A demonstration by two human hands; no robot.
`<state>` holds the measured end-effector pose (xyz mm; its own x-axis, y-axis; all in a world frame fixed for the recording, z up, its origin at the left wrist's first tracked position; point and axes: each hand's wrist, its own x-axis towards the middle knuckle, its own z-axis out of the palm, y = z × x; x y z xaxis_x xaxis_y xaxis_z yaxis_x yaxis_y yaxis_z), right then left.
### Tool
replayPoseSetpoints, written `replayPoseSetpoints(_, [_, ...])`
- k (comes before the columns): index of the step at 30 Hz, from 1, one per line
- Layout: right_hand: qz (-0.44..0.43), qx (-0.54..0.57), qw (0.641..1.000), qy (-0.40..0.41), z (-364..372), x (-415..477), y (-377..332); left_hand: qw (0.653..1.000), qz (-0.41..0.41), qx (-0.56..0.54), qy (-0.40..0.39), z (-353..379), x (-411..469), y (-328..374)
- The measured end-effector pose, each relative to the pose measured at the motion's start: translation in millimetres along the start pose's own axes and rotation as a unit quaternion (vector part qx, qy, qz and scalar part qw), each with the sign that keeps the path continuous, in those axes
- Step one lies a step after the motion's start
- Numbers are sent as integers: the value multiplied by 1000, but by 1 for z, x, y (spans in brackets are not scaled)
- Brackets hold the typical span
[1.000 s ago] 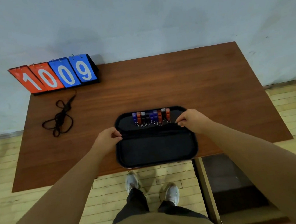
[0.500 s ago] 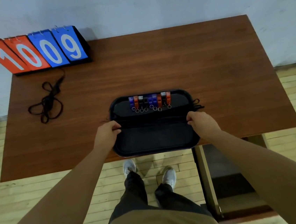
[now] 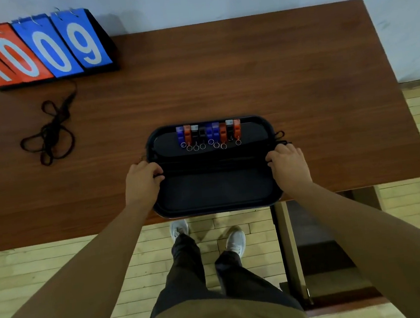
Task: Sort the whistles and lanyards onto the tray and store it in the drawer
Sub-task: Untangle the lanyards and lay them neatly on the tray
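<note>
Tray sits at the near edge of the surface, its near rim hanging a bit over. Whistles stand in a tight row along the far side, rings toward the person. Lanyards are laid straight across the middle, w/ loose ends poking past the right rim. Left hand & right hand each grasp a short side of the tray, fingers curled in over the rim right where the cords cross; can't tell if they pinch cord as well as rim. The step looks like a lift toward what seems to be the open drawer, below right. To do it well, get thumbs & fingers properly under both rims and raise both sides together, level, b/c the whistles are only standing & would topple or slide w/ any tilt. Tuck the stray ends in first so they don't snag the drawer edge. Go down slowly, near rim first, no twist. NB: one black cord bundle lies well apart at far left near the scoreboard, not yet on the tray. Prob. best to fetch it before stowing, otherwise the sort is incomplete.
</note>
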<state>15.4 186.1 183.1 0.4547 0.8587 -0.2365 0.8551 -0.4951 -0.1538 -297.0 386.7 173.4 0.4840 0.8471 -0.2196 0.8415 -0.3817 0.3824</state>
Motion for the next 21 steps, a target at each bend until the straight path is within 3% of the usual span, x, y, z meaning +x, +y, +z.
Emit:
replayPoseSetpoints(14, [-2,17,1000,16,-48,6,-17,998,-22,-21,52,-43,-6,3])
replayPoseSetpoints(21, [-54,42,997,24,-92,58,-93,991,-98,-51,78,-108,-6,-27])
